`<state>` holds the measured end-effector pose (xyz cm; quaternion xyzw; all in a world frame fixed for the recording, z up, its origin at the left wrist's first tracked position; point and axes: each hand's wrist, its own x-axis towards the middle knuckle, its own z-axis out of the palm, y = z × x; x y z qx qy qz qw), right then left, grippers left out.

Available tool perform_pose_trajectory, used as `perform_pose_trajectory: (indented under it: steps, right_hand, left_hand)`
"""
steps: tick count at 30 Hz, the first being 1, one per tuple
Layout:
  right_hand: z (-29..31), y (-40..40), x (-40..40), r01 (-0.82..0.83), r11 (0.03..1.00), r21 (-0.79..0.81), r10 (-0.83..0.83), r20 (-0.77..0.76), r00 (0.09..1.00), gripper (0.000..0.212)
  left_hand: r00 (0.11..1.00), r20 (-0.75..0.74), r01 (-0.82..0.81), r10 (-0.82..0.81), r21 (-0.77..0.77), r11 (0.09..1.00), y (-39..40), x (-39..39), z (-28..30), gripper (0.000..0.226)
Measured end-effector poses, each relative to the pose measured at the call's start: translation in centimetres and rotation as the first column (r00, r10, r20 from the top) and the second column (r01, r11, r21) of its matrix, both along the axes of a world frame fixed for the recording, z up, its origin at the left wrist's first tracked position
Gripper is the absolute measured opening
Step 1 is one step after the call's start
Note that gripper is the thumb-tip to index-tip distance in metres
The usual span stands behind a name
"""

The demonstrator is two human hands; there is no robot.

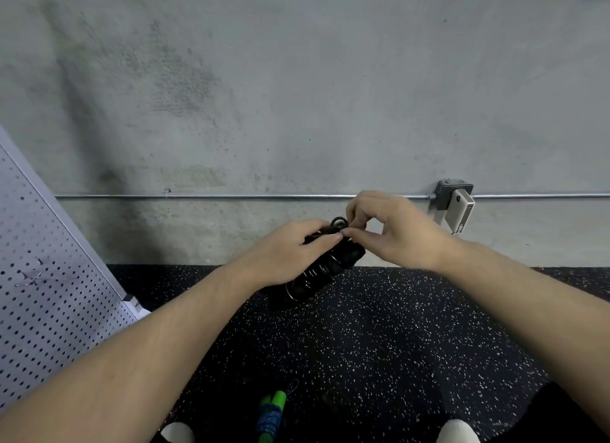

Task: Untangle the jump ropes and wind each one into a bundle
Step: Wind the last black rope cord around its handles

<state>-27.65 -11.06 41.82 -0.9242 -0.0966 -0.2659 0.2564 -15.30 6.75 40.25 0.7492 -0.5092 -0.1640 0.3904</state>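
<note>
A black jump rope is wound round its black handles into a bundle, held up in front of me above the floor. My left hand grips the bundle from the left side. My right hand pinches a small loop of the black cord at the bundle's top end, thumb and fingertips close together. A second rope with green handles and blue cord lies wound on the floor between my feet, untouched.
A black speckled rubber floor meets a grey concrete wall. A metal conduit runs along the wall to a junction box. A white perforated panel leans at the left. White shoe tips show at the bottom edge.
</note>
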Motion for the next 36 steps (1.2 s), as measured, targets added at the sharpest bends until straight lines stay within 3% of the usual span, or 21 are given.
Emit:
perform_pose_trajectory:
  steps: [3, 8, 11, 16, 19, 23, 26, 30, 32, 34, 36]
  right_hand:
    - [-0.4, 0.2, 0.0, 0.038, 0.997, -0.068, -0.038, 0.005, 0.999, 0.022]
    - [-0.3, 0.5, -0.1, 0.172, 0.943, 0.285, -0.091, -0.278, 0.956, 0.018]
    - [-0.1, 0.8, -0.3, 0.235, 0.849, 0.472, -0.041, -0.386, 0.922, 0.018]
    - [0.6, 0.5, 0.0, 0.299, 0.814, 0.498, -0.101, -0.385, 0.917, 0.009]
    - [0.7, 0.5, -0.2, 0.347, 0.735, 0.583, -0.076, -0.437, 0.896, 0.007]
    - [0.0, 0.7, 0.0, 0.376, 0.632, 0.678, -0.036, -0.459, 0.888, 0.008]
    - [-0.9, 1.0, 0.8, 0.418, 0.599, 0.683, -0.131, -0.431, 0.893, 0.011]
    - [-2.6, 2.1, 1.7, 0.403, 0.877, 0.261, -0.280, -0.403, 0.871, 0.008]
    - [-3.2, 1.9, 1.9, 0.390, 0.909, 0.150, -0.302, -0.409, 0.861, 0.009]
    - [-4.1, 1.3, 2.4, 0.476, 0.847, 0.236, -0.351, -0.423, 0.835, 0.013]
    - [-4.9, 0.8, 3.0, 0.544, 0.662, 0.516, -0.314, -0.468, 0.826, 0.018]
  left_hand:
    - [0.999, 0.047, -0.021, 0.022, -0.009, 1.000, 0.3, 0.0, -0.2, 0.028]
    - [0.974, 0.221, -0.059, 0.056, 0.005, 0.998, 0.1, -0.2, 0.0, 0.025]
    - [0.919, 0.388, -0.084, 0.067, 0.027, 0.996, 0.0, 0.4, 0.3, 0.032]
    - [0.832, 0.554, -0.077, 0.017, 0.085, 0.993, -0.1, 0.8, 0.0, 0.038]
    - [0.802, 0.597, -0.083, 0.000, 0.112, 0.990, -0.2, 0.7, 0.0, 0.043]
    - [0.902, 0.432, -0.090, 0.029, 0.122, 0.988, -0.4, 0.4, 0.3, 0.040]
    - [0.961, 0.271, -0.108, 0.053, 0.193, 0.975, -1.3, 0.2, -0.3, 0.039]
    - [0.989, 0.140, -0.092, 0.039, 0.402, 0.911, -2.2, 0.3, -2.3, 0.027]
    - [0.996, 0.074, -0.079, 0.052, 0.421, 0.904, -2.4, 0.8, -3.4, 0.023]
    - [0.996, 0.073, -0.073, 0.048, 0.401, 0.913, -2.7, 0.8, -4.4, 0.020]
    - [0.991, 0.125, -0.096, 0.049, 0.408, 0.908, -3.4, 0.4, -5.8, 0.028]
